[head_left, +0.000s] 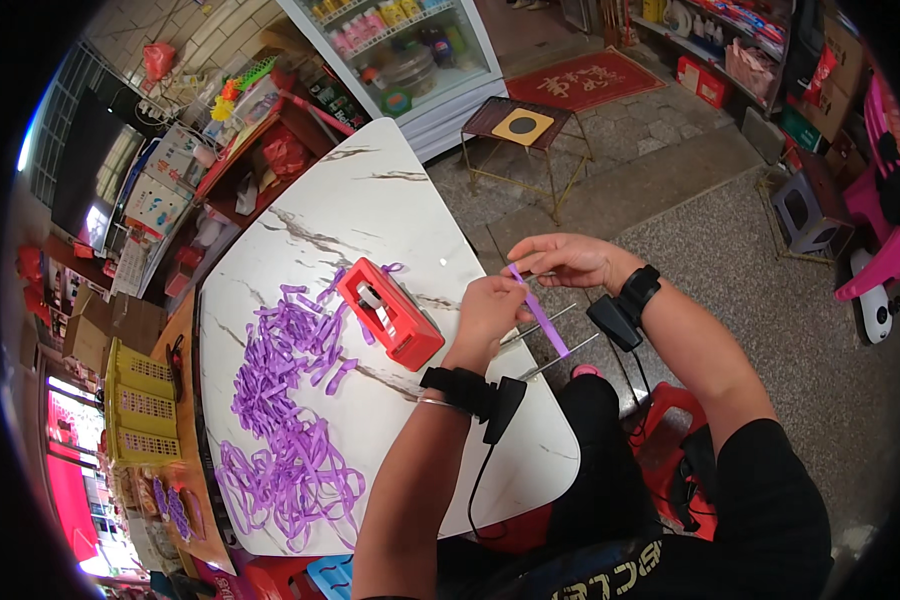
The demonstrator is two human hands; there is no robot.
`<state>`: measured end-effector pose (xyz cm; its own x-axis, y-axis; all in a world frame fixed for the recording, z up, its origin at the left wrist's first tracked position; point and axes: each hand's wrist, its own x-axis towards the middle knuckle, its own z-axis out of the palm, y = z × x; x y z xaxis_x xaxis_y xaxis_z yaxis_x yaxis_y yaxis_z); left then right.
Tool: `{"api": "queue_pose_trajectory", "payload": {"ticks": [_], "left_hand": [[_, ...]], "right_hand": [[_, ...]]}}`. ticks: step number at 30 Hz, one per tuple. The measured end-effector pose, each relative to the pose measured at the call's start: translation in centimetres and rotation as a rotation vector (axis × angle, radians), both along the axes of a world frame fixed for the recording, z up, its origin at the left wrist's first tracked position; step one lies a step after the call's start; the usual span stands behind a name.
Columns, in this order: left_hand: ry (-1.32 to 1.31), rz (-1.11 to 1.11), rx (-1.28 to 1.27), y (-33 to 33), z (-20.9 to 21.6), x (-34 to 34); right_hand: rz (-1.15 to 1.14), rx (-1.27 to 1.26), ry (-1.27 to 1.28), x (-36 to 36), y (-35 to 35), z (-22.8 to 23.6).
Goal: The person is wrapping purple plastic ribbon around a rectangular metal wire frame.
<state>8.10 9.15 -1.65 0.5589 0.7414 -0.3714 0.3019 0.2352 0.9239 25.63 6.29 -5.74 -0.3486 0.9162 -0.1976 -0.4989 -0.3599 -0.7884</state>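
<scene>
See at left loose purple ribbons [280, 370] heaped on the white table [540, 440], then a red tape dispenser [407, 335]. Further right, find the left hand [490, 312], pinching a purple strip [543, 319], stretched across the metal rods [582, 344] beyond the table edge; rightmost, the right hand [575, 262], pinching its upper end. Probably busy with looping the strip; next, seems to call for keeping even tension.
</scene>
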Motion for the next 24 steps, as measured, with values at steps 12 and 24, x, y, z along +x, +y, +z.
{"api": "queue_pose_trajectory", "payload": {"ticks": [12,24], "left_hand": [[0.144,-0.104,0.108,0.8,-0.6,1.0],[0.115,-0.134,0.082,1.3,-0.8,1.1]], "right_hand": [[-0.166,0.172,-0.150,-0.1,-1.9,-1.0],[-0.398,0.616,-0.626,-3.5,-5.7,-3.8]]}}
